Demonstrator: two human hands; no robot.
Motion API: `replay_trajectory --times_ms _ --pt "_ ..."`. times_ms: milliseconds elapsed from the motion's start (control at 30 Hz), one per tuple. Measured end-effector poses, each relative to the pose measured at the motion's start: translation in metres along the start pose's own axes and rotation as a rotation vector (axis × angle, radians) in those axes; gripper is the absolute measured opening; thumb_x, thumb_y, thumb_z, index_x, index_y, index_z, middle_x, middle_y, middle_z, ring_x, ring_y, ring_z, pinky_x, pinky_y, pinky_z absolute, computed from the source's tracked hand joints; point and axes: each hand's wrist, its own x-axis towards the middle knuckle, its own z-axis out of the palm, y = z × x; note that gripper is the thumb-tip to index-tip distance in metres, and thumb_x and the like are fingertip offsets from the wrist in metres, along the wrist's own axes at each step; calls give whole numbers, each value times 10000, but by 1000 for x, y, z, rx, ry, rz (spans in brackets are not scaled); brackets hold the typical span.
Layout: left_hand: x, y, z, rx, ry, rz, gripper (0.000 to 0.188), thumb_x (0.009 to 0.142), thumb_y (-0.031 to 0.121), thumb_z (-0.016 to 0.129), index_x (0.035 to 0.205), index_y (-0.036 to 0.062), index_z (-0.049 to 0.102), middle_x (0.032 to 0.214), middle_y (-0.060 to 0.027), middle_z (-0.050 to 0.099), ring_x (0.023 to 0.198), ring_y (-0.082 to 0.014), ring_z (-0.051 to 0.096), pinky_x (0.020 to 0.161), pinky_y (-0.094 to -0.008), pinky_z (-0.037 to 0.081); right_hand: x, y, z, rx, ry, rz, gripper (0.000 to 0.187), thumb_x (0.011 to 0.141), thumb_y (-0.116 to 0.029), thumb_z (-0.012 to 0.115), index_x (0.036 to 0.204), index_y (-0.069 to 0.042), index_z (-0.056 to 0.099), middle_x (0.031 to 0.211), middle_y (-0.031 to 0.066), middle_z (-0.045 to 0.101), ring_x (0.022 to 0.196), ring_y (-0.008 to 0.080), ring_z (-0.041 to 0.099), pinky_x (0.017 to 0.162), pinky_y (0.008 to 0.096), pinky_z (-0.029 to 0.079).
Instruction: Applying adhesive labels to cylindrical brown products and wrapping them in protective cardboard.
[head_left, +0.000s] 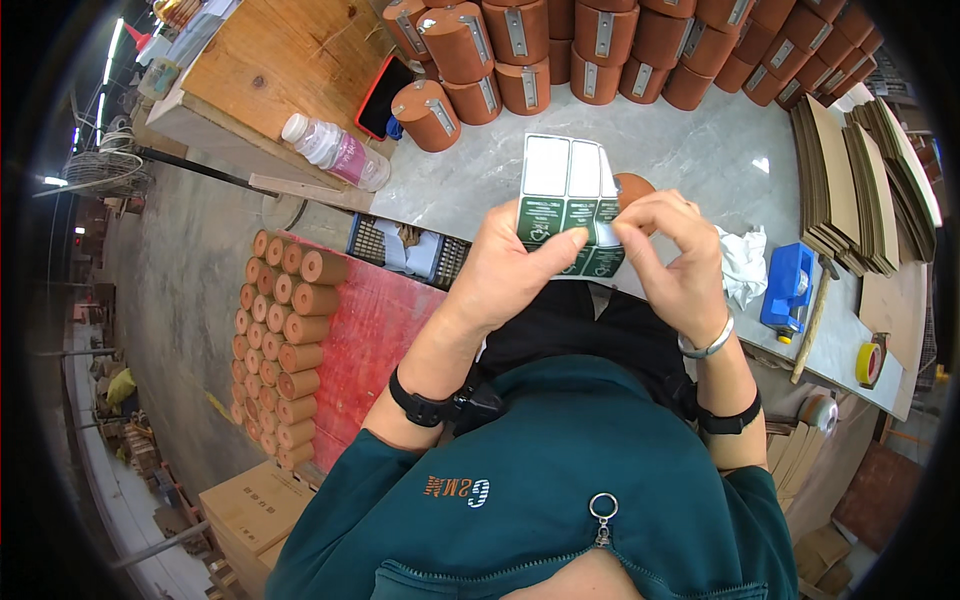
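One label sheet (566, 203): raised between both hands over the near edge of the table (455, 185), apparently for steadiness.
Left hand (500, 262): thumb and fingers pinch its left side, forearm slanting inward.
Right hand (674, 248): bent wrist, thumb and forefinger pinching its right edge; label or backing, hard to tell.

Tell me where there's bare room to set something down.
Bare gray tabletop lies between the bottle and label sheet, and between the brown cylinders and crumpled white wad. The red board is bare right of its stacked tan rolls. Crowded: the back, with cylinders, and right end, with cardboard and blue tool.
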Motion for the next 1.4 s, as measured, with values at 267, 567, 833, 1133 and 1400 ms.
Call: replay_trajectory --times_ms 267,567,833,1133,1400 --pt "35 -7 -37 -150 24 -194 236 1000 92 686 1197 -37 693 1125 -110 761 985 -170 746 882 -334 613 1 18 -7 297 435 192 80 1007 -37 680 1008 43 693 937 19 682 884 85 585 814 245 476" --pt "164 -69 -82 7 122 -306 304 958 83 736 1228 -44 675 1152 -138 757 1007 -222 756 861 -365 622 -11 40 -28 172 662 191 51 1005 -18 672 1000 29 689 939 23 656 852 91 556 786 246 448" --pt "175 -97 -71 1266 342 169 692 737 159 886 1280 4 487 1063 -200 712 1008 -357 702 897 -439 561 -17 38 -23 69 582 177 28 964 8 686 975 33 684 960 77 681 905 155 613 857 286 472" --pt "38 -22 14 437 104 199 234 943 217 792 931 19 668 870 -47 696 829 -128 621 795 -323 506 -7 21 8 -213 466 -96 99 863 14 747 933 -40 702 907 78 698 850 250 638 844 365 436" --pt "18 -15 27 50 53 -16 194 1072 185 632 941 44 652 884 9 677 840 -52 596 790 -251 498 -11 1 28 -306 372 -284 171 799 -21 790 917 -90 687 887 22 677 864 241 628 893 406 424"
